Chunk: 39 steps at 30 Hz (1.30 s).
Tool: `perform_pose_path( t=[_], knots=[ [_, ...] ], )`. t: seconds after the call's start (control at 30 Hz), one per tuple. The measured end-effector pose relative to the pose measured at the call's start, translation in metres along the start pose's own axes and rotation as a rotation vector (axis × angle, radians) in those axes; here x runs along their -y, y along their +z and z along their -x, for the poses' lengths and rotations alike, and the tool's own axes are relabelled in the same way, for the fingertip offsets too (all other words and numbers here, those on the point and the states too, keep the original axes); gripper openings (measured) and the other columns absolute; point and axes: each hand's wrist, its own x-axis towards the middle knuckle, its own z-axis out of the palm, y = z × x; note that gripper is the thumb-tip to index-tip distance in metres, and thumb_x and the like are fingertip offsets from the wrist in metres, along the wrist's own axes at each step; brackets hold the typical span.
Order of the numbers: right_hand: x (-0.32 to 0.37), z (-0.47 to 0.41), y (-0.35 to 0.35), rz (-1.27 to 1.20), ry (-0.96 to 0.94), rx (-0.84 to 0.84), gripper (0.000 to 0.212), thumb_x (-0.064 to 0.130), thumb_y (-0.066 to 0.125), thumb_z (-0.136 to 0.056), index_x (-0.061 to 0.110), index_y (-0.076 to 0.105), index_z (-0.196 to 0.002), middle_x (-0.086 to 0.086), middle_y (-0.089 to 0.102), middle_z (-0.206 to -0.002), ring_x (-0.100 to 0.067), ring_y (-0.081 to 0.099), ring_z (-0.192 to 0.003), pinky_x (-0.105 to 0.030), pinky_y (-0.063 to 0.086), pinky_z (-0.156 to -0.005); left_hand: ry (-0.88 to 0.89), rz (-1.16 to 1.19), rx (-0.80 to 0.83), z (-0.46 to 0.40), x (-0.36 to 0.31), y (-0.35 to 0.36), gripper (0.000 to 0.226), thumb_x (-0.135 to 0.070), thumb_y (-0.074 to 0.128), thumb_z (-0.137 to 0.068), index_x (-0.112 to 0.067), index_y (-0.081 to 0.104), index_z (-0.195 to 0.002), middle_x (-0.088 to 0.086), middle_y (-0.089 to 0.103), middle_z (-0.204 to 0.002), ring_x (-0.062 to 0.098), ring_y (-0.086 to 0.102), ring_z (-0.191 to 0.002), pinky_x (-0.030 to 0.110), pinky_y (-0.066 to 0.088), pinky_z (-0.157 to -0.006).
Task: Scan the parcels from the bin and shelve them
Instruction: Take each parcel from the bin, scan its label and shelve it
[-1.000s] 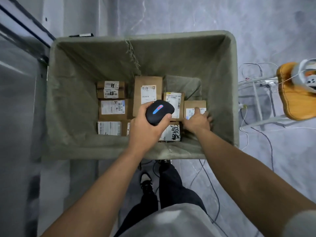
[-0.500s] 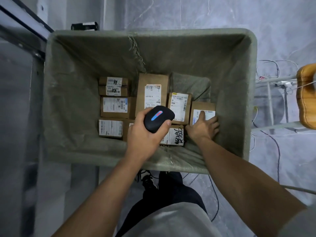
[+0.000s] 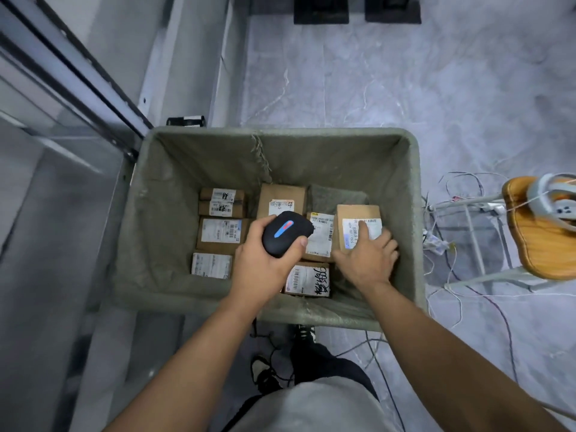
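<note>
A grey-green fabric bin [image 3: 149,219] stands on the floor with several brown cardboard parcels lying on its bottom. My left hand [image 3: 258,266] grips a black handheld scanner [image 3: 285,233] with a blue and red light strip, held over the bin's middle. My right hand [image 3: 366,260] holds a small brown parcel [image 3: 355,215] with a white barcode label, lifted above the others at the bin's right side; the forefinger lies on the label. Beneath the scanner lies a labelled parcel [image 3: 321,233], and a parcel with black handwriting [image 3: 308,279] sits by the near wall.
A metal shelf frame [image 3: 78,88] runs along the left. On the right stands a white rack [image 3: 473,244] with a wooden board [image 3: 536,238] and loose cables on the floor. My legs and shoes [image 3: 305,333] are just behind the bin.
My right hand has lifted the small parcel up from the bin floor. The view has pulled back and tilted, so the bin sits lower in frame. The scanner hand stays over the bin.
</note>
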Motion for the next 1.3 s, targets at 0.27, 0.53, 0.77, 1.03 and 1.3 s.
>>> perform_pose_path(
  t=[0.27, 0.53, 0.77, 1.03, 1.3],
  knots=[
    [0.037, 0.051, -0.054, -0.144, -0.247, -0.172, 0.088, 0.059, 0.069, -0.068, 0.031, 0.04, -0.147, -0.017, 0.026, -0.151, -0.037, 0.036, -0.12, -0.047, 0.028, -0.107, 0.115, 0.03, -0.072, 0.034, -0.015, -0.034, 0.054, -0.056, 0.082, -0.074, -0.042, 0.058, -0.121, -0.021, 0.071, -0.106, 0.0, 0.067, -0.1, 0.033, 0.055, -0.092],
    [0.105, 0.098, -0.089, -0.315, -0.393, -0.32, 0.088, 0.057, 0.075, -0.069, 0.029, 0.043, -0.146, -0.013, 0.028, -0.154, -0.036, 0.034, -0.126, -0.046, 0.028, -0.11, 0.191, 0.09, -0.262, 0.075, -0.01, -0.103, 0.058, -0.047, 0.087, -0.076, -0.035, 0.061, -0.126, -0.021, 0.071, -0.108, -0.004, 0.067, -0.097, 0.025, 0.054, -0.087],
    [0.172, 0.152, -0.104, -0.317, -0.638, -0.364, 0.09, 0.064, 0.073, -0.068, 0.029, 0.043, -0.145, -0.011, 0.028, -0.155, -0.034, 0.034, -0.125, -0.045, 0.032, -0.108, 0.23, 0.106, -0.415, 0.11, 0.001, -0.167, 0.049, -0.043, 0.088, -0.074, -0.045, 0.061, -0.115, -0.032, 0.069, -0.1, -0.006, 0.067, -0.093, 0.015, 0.052, -0.078],
    [0.227, 0.22, -0.11, -0.215, -1.006, -0.374, 0.091, 0.062, 0.074, -0.071, 0.029, 0.038, -0.148, -0.014, 0.024, -0.157, -0.031, 0.025, -0.132, -0.044, 0.028, -0.109, 0.283, 0.002, -0.572, 0.162, 0.022, -0.245, 0.056, -0.039, 0.088, -0.076, -0.043, 0.056, -0.122, -0.03, 0.066, -0.1, -0.016, 0.063, -0.09, 0.004, 0.048, -0.07],
    [0.258, 0.275, -0.101, -0.17, -1.23, -0.37, 0.091, 0.058, 0.07, -0.066, 0.027, 0.043, -0.146, -0.016, 0.031, -0.155, -0.037, 0.034, -0.132, -0.049, 0.035, -0.106, 0.292, -0.043, -0.67, 0.213, 0.056, -0.297, 0.065, -0.043, 0.086, -0.077, -0.03, 0.056, -0.133, -0.016, 0.069, -0.112, -0.005, 0.066, -0.098, 0.005, 0.051, -0.071]
  ],
)
